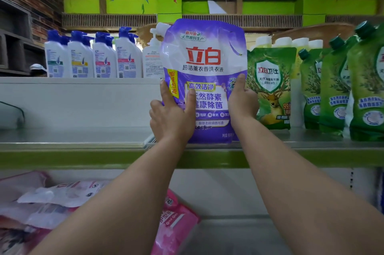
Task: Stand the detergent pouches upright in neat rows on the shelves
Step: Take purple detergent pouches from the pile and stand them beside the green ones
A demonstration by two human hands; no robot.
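Purple detergent pouch (204,63) stands upright on the metal shelf (72,140), gripped at both lower edges: left hand (171,115) and right hand (242,100) curl around it. Green detergent pouches (332,88) stand just right of the grip.

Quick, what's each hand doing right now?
Left hand: holds the purple pouch, fingers on its front.
Right hand: grips the same pouch's right edge.
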